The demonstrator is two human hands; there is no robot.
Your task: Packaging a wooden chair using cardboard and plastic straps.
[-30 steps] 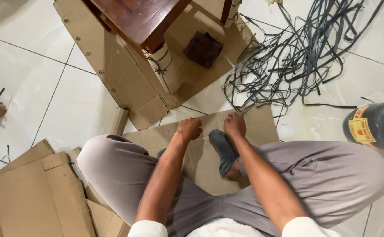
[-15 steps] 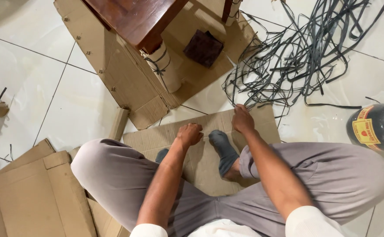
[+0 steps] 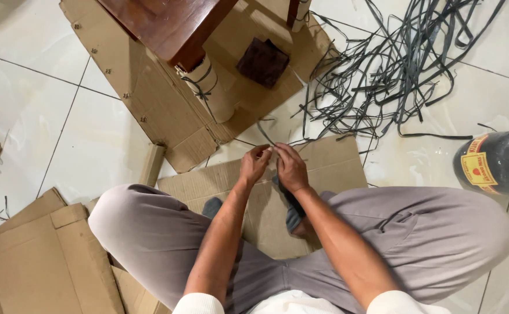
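Now both hands, left hand [image 3: 254, 163] and right hand [image 3: 291, 168], pinch one grey strap [image 3: 264, 132] above the cardboard sheet [image 3: 330, 158], and a snag in the strap tangle [image 3: 394, 64] could jerk it free

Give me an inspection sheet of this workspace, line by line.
Surface: glossy white tiled floor, person seated on it.
Job's things: grey strap pinched between both hands; flat cardboard sheet beneath them.
Clutter: tangled pile of grey straps; stacked cardboard pieces; dark brown block; black roll with yellow label.
Grippers: left hand and right hand close together, fingers closed on the strap.
Cables: nothing seen.
Surroundings: wooden furniture standing on cardboard, its leg wrapped and tied with strap.
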